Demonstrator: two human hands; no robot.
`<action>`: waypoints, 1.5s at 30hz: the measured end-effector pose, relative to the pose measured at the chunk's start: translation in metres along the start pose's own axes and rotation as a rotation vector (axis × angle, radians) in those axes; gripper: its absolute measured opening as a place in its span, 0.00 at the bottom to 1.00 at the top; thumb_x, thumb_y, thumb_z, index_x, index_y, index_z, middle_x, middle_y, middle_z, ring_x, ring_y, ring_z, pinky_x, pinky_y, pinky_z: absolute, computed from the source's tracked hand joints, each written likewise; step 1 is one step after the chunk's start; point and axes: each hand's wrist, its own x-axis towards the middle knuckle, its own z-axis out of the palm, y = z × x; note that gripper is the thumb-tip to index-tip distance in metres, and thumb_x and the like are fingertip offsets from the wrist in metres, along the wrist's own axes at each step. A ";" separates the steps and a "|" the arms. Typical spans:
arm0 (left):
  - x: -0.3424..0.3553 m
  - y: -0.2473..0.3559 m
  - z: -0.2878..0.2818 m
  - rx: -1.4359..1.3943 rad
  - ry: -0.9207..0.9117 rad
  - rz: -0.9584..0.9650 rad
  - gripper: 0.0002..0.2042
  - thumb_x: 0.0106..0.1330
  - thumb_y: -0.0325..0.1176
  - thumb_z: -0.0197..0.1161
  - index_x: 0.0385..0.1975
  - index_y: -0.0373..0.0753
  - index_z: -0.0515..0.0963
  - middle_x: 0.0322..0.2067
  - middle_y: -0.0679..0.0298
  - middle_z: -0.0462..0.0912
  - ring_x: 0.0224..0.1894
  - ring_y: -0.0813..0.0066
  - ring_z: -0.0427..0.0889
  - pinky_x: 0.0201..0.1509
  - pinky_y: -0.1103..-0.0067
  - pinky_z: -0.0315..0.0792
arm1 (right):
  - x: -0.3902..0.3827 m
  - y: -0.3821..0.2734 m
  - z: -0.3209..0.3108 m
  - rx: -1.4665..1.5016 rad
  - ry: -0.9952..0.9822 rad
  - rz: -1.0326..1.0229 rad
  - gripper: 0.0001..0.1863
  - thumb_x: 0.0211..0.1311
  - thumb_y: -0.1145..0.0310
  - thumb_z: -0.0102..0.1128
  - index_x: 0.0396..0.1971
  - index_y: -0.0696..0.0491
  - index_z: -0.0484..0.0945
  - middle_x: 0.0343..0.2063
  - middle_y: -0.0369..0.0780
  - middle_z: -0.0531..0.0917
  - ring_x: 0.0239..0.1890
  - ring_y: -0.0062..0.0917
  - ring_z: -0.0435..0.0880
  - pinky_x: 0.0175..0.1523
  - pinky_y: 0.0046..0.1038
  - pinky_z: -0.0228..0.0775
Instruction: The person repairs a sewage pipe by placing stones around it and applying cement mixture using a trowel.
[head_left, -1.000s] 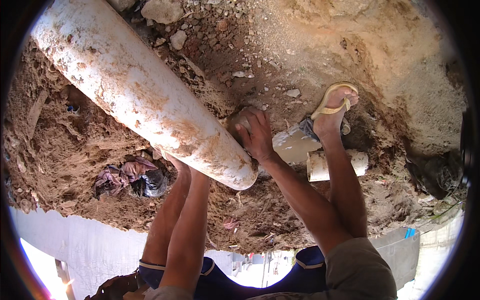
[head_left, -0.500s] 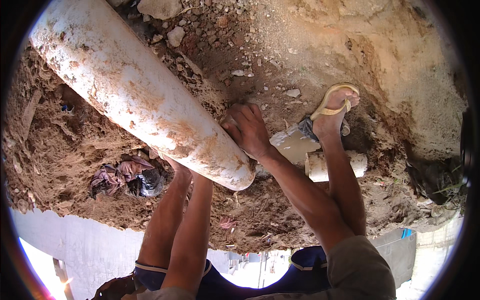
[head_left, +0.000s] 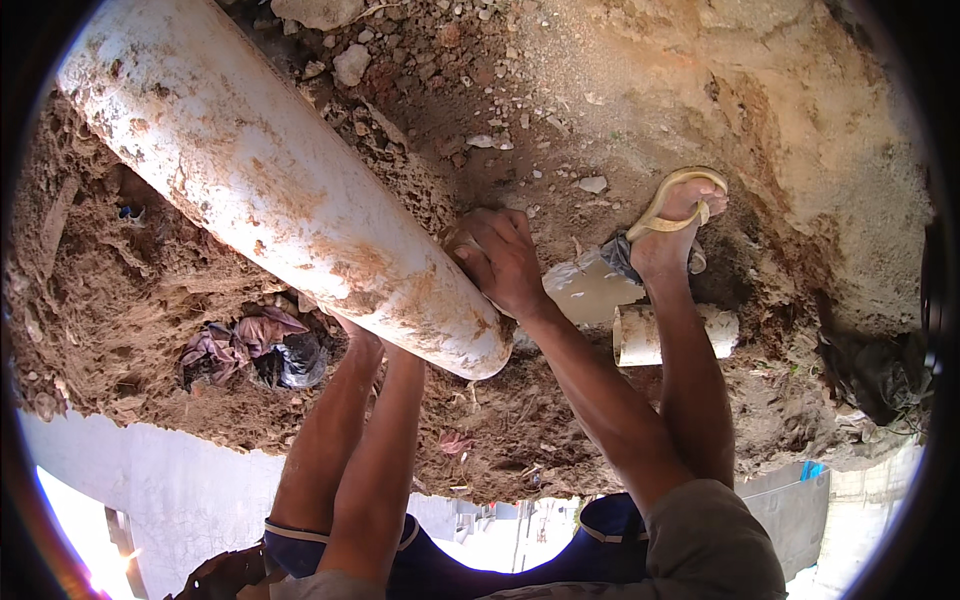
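Showing mud (head_left: 362,262) along its length, the long white pipe (head_left: 290,195) ends apart from the short pipe piece (head_left: 638,337) on the dirt (head_left: 120,345); how much is done or left, you cannot tell. It slants from the dirt's upper-left corner to between your forearms (head_left: 588,385). Your right hand (head_left: 500,262) curls against its side, grip unclear; your left hand is hidden behind the pipe, its hold unseen.

No txt, nos., labels or signs legible.
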 end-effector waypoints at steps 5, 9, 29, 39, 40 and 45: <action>0.021 0.014 0.000 0.014 -0.040 -0.015 0.48 0.58 0.75 0.27 0.69 0.42 0.56 0.66 0.50 0.62 0.65 0.50 0.65 0.67 0.58 0.65 | -0.008 0.007 0.008 0.004 0.130 0.083 0.15 0.67 0.61 0.54 0.45 0.55 0.80 0.45 0.41 0.79 0.47 0.37 0.72 0.56 0.35 0.62; 0.009 0.005 -0.001 0.004 -0.025 0.032 0.49 0.57 0.76 0.26 0.69 0.42 0.56 0.66 0.50 0.62 0.65 0.50 0.65 0.67 0.58 0.64 | 0.007 -0.004 0.001 0.100 -0.002 0.058 0.17 0.70 0.60 0.49 0.44 0.56 0.81 0.46 0.41 0.79 0.48 0.38 0.72 0.57 0.35 0.61; -0.098 -0.004 0.062 0.223 0.024 0.334 0.36 0.73 0.61 0.32 0.66 0.33 0.58 0.65 0.52 0.63 0.63 0.57 0.65 0.67 0.67 0.61 | -0.047 -0.082 -0.019 0.103 0.394 0.293 0.27 0.73 0.53 0.45 0.58 0.61 0.70 0.53 0.51 0.74 0.57 0.45 0.71 0.62 0.43 0.60; -0.074 -0.010 0.084 0.228 0.026 0.412 0.39 0.67 0.65 0.32 0.69 0.41 0.56 0.64 0.52 0.63 0.64 0.50 0.65 0.67 0.60 0.63 | -0.026 -0.075 0.011 -0.020 0.403 0.241 0.21 0.71 0.59 0.42 0.53 0.55 0.77 0.56 0.52 0.70 0.58 0.49 0.67 0.62 0.48 0.57; -0.086 -0.007 0.080 0.180 0.000 0.408 0.38 0.68 0.64 0.35 0.67 0.38 0.57 0.63 0.50 0.64 0.62 0.50 0.67 0.65 0.62 0.64 | -0.033 -0.082 0.010 0.007 0.394 0.241 0.21 0.71 0.59 0.42 0.52 0.56 0.77 0.56 0.52 0.70 0.58 0.49 0.67 0.62 0.48 0.57; -0.097 0.000 0.078 0.590 0.431 0.433 0.38 0.73 0.60 0.40 0.59 0.22 0.66 0.50 0.43 0.76 0.50 0.51 0.77 0.59 0.71 0.69 | -0.034 -0.097 -0.003 -0.057 0.332 0.245 0.22 0.72 0.61 0.43 0.57 0.58 0.72 0.56 0.54 0.70 0.59 0.50 0.67 0.64 0.46 0.56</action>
